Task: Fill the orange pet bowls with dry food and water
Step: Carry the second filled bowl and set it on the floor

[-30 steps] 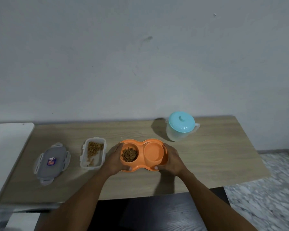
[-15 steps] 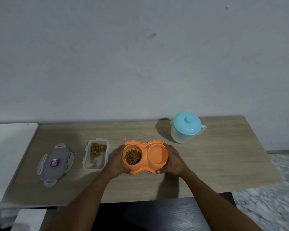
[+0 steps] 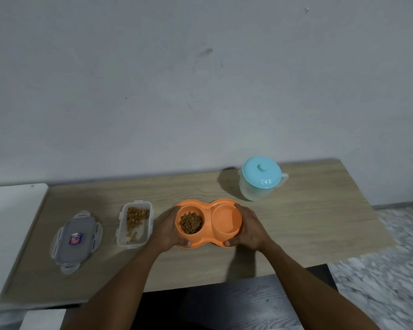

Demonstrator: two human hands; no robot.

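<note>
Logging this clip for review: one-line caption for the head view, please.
Both hands, left hand and right hand, grip the orange double bowl: kibble in its left well, right well dry.

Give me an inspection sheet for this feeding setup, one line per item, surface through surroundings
Surface: wooden table, against a grey wall.
Job's things: orange double bowl; left well holds kibble, right well looks dry. Lidded pitcher stands behind it.
Clutter: open food container with some kibble left; its lid lies apart, further left.
Grippers: left hand and right hand grip the bowl's ends.
Cables: nothing seen.
Surroundings: white surface at left, marbled floor at right.
</note>
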